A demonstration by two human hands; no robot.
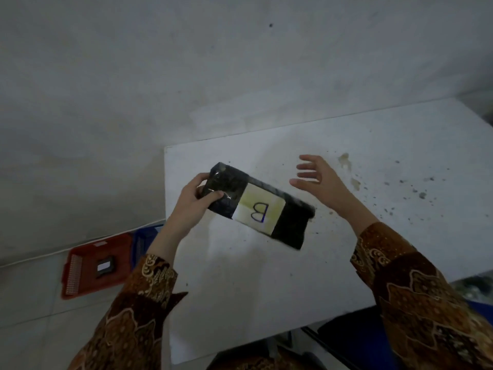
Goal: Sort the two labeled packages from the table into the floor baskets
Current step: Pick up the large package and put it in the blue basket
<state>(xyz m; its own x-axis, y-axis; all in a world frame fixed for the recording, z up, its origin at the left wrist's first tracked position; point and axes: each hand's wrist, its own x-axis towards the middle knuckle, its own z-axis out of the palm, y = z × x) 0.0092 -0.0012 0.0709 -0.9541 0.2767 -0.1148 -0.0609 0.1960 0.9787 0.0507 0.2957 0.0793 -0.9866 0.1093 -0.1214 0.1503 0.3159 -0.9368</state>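
Here my left hand [198, 197] clamps one end of the B package [260, 206], thumb on top and fingers curled under its near-left corner. The package is black, wrapped in shiny film, with a pale label bearing a B that reads upside down to me. It is tilted, its far end blurred, over the white table [373, 236]; I cannot tell whether that end touches the top. My right hand [316, 173] is apart from it, fingers spread, palm facing the package, empty. Down on the floor to my left sits a red basket [80, 276] with another dark package [105, 268] lying in it, white label up. Just beyond it, beside the table edge, is a blue basket [146, 240], mostly hidden by my left sleeve [138, 303].
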